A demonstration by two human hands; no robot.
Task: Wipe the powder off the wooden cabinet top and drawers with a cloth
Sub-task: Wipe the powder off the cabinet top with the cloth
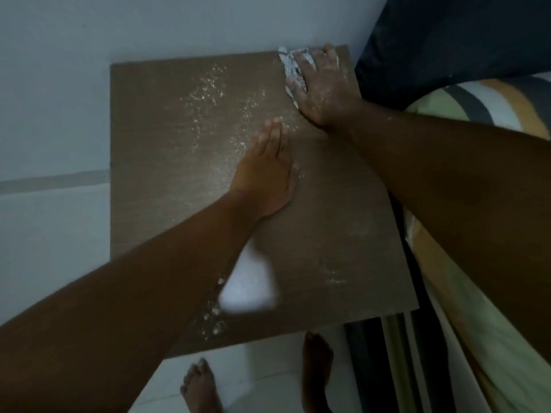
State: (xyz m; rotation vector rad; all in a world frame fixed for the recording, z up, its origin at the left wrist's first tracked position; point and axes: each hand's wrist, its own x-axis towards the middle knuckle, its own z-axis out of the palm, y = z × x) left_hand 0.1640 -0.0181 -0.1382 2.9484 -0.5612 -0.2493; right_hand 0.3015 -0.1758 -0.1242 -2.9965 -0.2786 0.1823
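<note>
Dim room. Far left: pale wall (pixel 59 70) with a grey band low down, meeting a light tiled floor (pixel 44 234). Wooden cabinet top (pixel 343 228) sits square against that wall, dark brown, seen from above; drawers aren't visible from here. Powder (pixel 208 93) is scattered over the back-left and middle of the top, a second trail runs along the near-left edge, and there's a faint smear near the front-right corner. A white blurred patch sits on the near part of the top just beside the left forearm; can't tell what it is. Left hand (pixel 265 171) lies flat, palm down on the middle of the top, fingers straight and together, gripping nothing. Right hand (pixel 322 84) is at the back-right corner, fingers spread and pressed down on a crumpled white cloth (pixel 287 65), which pokes out on the hand's left side. Hand is dusted white. Person's bare feet (pixel 202 386) are on the tile in front. Far right: striped bedding (pixel 489 99) and a dark pillow (pixel 447 34) just beside the cabinet.
</note>
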